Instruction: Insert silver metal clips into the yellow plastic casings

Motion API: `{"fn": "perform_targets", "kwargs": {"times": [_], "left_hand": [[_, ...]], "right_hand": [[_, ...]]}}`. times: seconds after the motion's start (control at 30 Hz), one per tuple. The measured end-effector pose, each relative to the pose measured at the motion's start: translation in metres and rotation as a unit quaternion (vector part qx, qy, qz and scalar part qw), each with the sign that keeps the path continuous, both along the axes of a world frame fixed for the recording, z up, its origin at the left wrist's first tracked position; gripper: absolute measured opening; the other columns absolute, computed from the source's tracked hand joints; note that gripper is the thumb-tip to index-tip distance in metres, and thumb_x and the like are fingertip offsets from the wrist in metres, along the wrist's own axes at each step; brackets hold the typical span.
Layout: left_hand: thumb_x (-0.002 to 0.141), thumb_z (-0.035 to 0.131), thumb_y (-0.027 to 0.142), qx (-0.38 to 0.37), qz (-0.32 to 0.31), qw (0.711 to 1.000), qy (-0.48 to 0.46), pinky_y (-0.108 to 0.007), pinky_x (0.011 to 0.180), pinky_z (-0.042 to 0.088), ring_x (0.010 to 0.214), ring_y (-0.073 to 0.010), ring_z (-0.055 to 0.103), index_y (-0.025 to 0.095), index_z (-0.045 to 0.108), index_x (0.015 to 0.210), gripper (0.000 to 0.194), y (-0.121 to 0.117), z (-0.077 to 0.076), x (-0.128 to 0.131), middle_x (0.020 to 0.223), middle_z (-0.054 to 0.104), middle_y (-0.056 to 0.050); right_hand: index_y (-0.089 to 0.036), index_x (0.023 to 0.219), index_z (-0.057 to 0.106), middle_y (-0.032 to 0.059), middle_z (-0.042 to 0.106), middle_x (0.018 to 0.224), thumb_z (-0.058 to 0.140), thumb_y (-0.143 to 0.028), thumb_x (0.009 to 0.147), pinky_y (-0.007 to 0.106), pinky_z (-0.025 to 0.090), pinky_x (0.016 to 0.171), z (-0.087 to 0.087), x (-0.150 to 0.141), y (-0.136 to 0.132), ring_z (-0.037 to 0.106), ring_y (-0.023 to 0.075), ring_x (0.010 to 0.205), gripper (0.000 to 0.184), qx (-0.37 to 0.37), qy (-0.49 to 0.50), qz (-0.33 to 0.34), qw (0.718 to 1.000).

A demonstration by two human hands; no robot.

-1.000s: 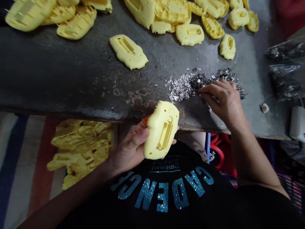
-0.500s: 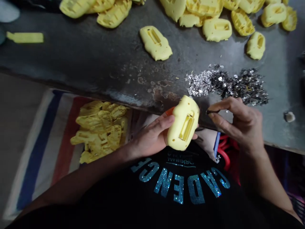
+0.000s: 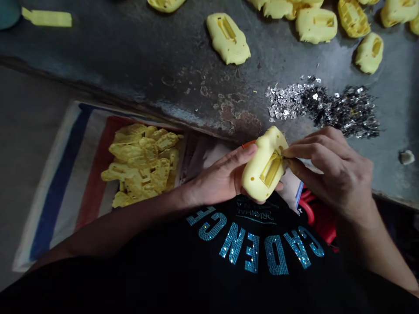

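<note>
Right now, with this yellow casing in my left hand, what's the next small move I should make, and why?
Probably press the small dark piece pinched in your right hand gently into the slot's edge on the yellow plastic casing. Its tip sits right at that edge, and your left hand has the casing in a firm grip, slot facing up.

Shells (image 3: 228, 38) lie on the table (image 3: 131, 74) at top of frame, a pile of metal bits (image 3: 322, 109) at right. A heap of shells (image 3: 140, 165) sits on a cloth (image 3: 62, 187) at lower left.
</note>
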State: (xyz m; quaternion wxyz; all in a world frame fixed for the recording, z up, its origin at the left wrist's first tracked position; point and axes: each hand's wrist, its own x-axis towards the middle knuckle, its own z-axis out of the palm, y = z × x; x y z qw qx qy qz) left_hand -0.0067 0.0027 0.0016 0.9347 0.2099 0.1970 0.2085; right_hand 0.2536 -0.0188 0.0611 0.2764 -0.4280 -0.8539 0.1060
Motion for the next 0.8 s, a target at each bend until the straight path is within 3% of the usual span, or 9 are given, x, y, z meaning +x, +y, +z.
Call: {"fn": "perform_targets", "kwargs": {"times": [0.17,0.37,0.53,0.8], "left_hand": [[0.098,0.089,0.080,-0.003,0.006,1.000,0.015,-0.031,0.067,0.070,0.116,-0.0383,0.091,0.030,0.071,0.167,0.086,-0.002,0.001,0.000,0.140,0.090,-0.013],[0.100,0.085,0.082,0.006,0.010,1.000,0.011,-0.031,0.063,0.067,0.116,-0.0380,0.091,0.032,0.070,0.167,0.086,-0.004,-0.003,0.001,0.133,0.091,-0.011],[0.099,0.087,0.081,0.007,0.013,1.000,0.015,-0.033,0.065,0.069,0.115,-0.0391,0.091,0.031,0.067,0.171,0.089,-0.005,-0.004,0.001,0.136,0.091,-0.014],[0.097,0.089,0.081,0.000,0.025,0.999,0.019,-0.035,0.067,0.071,0.121,-0.0401,0.090,0.029,0.070,0.169,0.092,-0.005,-0.003,0.002,0.144,0.089,-0.015]], "right_hand": [[-0.036,0.134,0.079,0.0036,0.089,0.109,0.078,-0.027,0.115,0.049,0.060,0.086,0.003,-0.004,-0.002,0.078,0.0290,0.093,0.021,0.032,-0.027,0.014,0.999],[-0.038,0.139,0.078,0.0028,0.089,0.112,0.077,-0.031,0.116,0.050,0.055,0.084,0.002,-0.003,-0.004,0.077,0.0295,0.093,0.024,0.041,-0.044,0.002,0.998],[-0.039,0.141,0.077,0.0029,0.089,0.115,0.073,-0.031,0.119,0.051,0.052,0.085,0.004,-0.004,-0.006,0.075,0.0307,0.096,0.024,0.032,-0.072,0.001,0.997],[-0.038,0.136,0.080,0.0028,0.090,0.117,0.080,-0.022,0.113,0.051,0.054,0.084,-0.002,-0.005,-0.012,0.076,0.0291,0.092,0.029,0.037,-0.022,-0.012,0.999]]}}
